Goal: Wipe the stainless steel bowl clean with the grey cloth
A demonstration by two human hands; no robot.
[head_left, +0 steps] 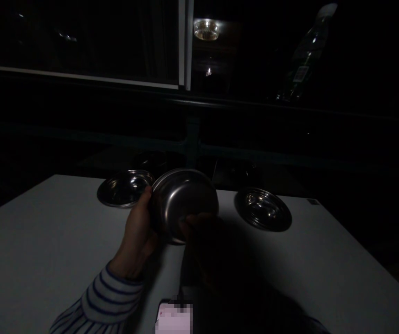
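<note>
A round steel bowl (185,199) is held tilted above the white table (46,250), its underside turned toward me. My left hand (138,232), in a blue-striped white sleeve, grips the bowl's left rim with fingers closed. My right hand (199,232) is in deep shadow at the bowl's lower right edge; its fingers touch the bowl, but their grip is too dark to make out.
Two more steel dishes lie on the table: one (125,188) behind the left hand, one (262,208) to the right. A dark window frame (185,46) and a bottle (307,51) stand behind. A blurred pale object (174,317) sits at the near edge.
</note>
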